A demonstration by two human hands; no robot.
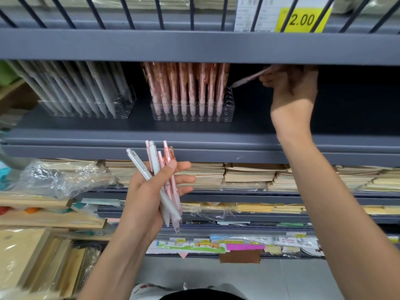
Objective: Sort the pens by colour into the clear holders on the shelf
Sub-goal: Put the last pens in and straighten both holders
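Note:
Two clear holders stand on the grey shelf (138,135). The left holder (91,109) is full of grey pens, leaning left. The middle holder (194,112) carries pink pens, with empty holes along its right end. My right hand (292,87) is raised under the upper shelf and pinches a pink pen (246,80), whose tip points down-left at the right end of the pink holder. Lower down, my left hand (151,187) grips a bundle of pens (164,180), white and pink mixed, in front of the shelf edge.
The upper shelf beam (194,46) hangs low over the holders and bears a yellow 2.00 price tag (303,19). Right of the pink holder the shelf lies dark. Below are stacks of notebooks (238,176) and crumpled plastic wrap (60,176) at left.

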